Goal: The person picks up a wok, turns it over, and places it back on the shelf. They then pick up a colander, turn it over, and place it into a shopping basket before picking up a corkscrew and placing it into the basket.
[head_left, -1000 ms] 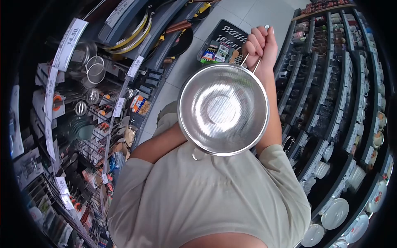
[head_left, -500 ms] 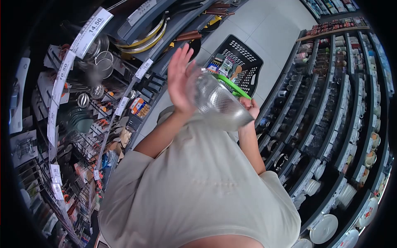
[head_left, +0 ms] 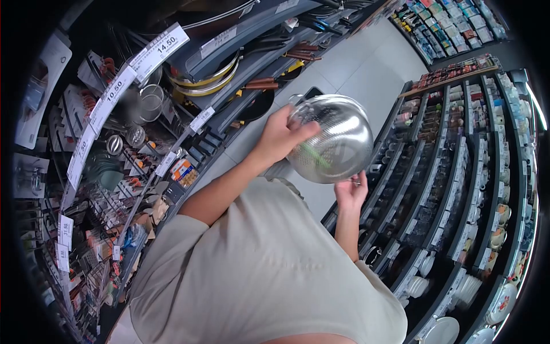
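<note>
A shiny perforated metal colander (head_left: 338,135) is held up in front of the chest, its rounded underside towards the camera. On its left side my left hand (head_left: 283,135) grips the rim, thumb lying over the outside and fingers partly hidden. At the lower right edge my right hand (head_left: 352,190) holds the rim with its fingertips. Something green shows faintly through the holes. Only a dark corner of the basket (head_left: 313,93) shows behind the colander.
Shelves with hanging kitchen tools (head_left: 114,178) and price tags stand at the left, pans (head_left: 206,80) above them. Tiered shelves of cups and bowls (head_left: 447,189) line the right. Pale floor tiles (head_left: 358,63) run between; more packaged goods (head_left: 452,26) are at the far end.
My left hand has gone from open and raised to gripping the rim. The colander has turned its underside to the camera and now hides most of the basket and the green handle.
</note>
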Tool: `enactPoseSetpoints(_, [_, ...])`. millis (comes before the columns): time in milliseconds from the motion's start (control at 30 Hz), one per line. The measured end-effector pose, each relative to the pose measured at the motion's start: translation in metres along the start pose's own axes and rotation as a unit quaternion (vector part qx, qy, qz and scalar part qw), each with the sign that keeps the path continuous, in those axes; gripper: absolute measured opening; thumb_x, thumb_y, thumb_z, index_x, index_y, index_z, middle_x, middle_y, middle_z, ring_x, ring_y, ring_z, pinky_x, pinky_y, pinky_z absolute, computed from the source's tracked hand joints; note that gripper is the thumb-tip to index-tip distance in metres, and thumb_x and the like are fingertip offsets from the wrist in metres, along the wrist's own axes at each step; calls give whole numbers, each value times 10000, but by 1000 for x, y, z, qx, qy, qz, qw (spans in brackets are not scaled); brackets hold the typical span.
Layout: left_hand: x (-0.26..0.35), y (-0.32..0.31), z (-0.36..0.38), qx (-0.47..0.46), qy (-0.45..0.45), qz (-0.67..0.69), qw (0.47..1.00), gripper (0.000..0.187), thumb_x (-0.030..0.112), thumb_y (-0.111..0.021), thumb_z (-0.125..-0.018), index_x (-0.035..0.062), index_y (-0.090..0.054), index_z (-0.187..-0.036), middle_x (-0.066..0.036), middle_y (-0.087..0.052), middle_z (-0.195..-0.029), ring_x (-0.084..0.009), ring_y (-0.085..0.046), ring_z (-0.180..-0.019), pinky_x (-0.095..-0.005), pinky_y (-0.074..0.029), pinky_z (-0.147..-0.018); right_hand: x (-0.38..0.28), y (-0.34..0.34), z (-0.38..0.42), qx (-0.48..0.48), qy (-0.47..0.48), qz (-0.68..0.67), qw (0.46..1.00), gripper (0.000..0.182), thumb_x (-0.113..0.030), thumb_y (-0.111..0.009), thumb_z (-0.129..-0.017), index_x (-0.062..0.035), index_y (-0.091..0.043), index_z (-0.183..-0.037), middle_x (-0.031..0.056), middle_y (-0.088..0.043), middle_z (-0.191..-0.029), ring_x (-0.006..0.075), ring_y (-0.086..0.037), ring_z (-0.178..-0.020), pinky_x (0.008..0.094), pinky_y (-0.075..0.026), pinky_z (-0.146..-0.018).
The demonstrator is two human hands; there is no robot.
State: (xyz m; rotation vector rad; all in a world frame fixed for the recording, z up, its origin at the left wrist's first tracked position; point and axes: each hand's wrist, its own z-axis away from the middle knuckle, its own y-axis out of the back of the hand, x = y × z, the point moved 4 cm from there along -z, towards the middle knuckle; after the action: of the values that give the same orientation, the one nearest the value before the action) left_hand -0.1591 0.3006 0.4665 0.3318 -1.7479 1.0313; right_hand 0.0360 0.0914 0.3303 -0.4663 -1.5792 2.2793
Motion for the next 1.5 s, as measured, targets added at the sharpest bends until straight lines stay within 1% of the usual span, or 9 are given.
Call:
enactPoseSetpoints(133, [-46,22,3,67,172,117,976,374,410,-540,-888,52,-556,-994,1,-564,-877,-59,-534,-820,-219,-438,-723,-3,-78,15,109,284,135,943,282,-255,-518,-900,-45,-495,-712,86,-552,-737,220,-530,-839,326,-433,-770])
enactPoseSetpoints(400, [-28,-9,-6,74,204,221,951,502,468,-373,-940,37,-515,-1155,-54,-575,-1084,-145,-549,-1007,-305,-445,-872,-18,-144,6,-66,178,-94,977,408,-301,-482,-914,-93,-393,-575,28,-390,-560,156,-406,-590,273,-379,-586])
enactPoseSetpoints(600, [-74,3,-17,107,170,187,962,395,366,-378,-960,58,-481,-1184,-32,-533,-1144,-135,-486,-1071,-303,-387,-907,-55,-168,-11,-118,269,-1,956,492,-353,-363,-946,-128,-237,-527,-17,-178,-453,124,-156,-452,275,-181,-450])
enactPoseSetpoints(667, [-67,2,-21,202,106,46,973,408,302,-393,-957,59,-371,-1284,-54,-443,-1262,-172,-427,-1145,-329,-345,-955,-71,-173,-14,-132,297,25,945,512,-370,-354,-957,-130,-236,-520,-19,-165,-452,118,-148,-436,271,-169,-432])
enactPoseSetpoints(833, [-11,-44,-38,108,-166,-362,911,652,282,-394,-918,18,-67,-1417,-146,-140,-1476,-285,-126,-1369,-446,-148,-1091,-103,-184,-13,-113,340,105,927,522,-382,-328,-969,-137,-223,-521,-21,-156,-461,120,-149,-444,276,-180,-449])
enactPoseSetpoints(933, [-15,-99,-48,25,-300,-422,855,681,368,-462,-862,-2,-234,-1386,-219,-209,-1439,-360,-160,-1346,-470,-134,-1075,-105,-186,-18,-114,321,114,933,523,-383,-311,-973,-136,-223,-521,-21,-157,-463,122,-152,-455,279,-188,-466])
enactPoseSetpoints(1000, [-41,-129,-52,-82,-242,-569,781,671,427,-494,-821,46,-349,-1355,-228,-232,-1428,-401,-198,-1320,-513,-146,-1058,-101,-187,-23,-127,282,101,946,521,-382,-301,-973,-135,-227,-520,-22,-161,-460,120,-156,-460,279,-185,-468])
enactPoseSetpoints(1167, [-76,-155,-62,-98,-170,-592,781,685,439,-533,-796,69,-369,-1348,-223,-240,-1425,-398,-218,-1311,-536,-153,-1046,-129,-175,-39,-108,221,73,966,510,-349,-291,-976,-135,-233,-517,-22,-178,-455,120,-161,-462,282,-187,-459])
enactPoseSetpoints(1500, [-103,-179,-64,-1,-109,-649,753,720,469,-394,-874,-16,-242,-1385,-261,-136,-1450,-428,-129,-1337,-531,-99,-1062,-181,-151,-79,-108,172,52,978,488,-314,-309,-971,-138,-227,-523,-21,-181,-461,121,-169,-467,285,-195,-478])
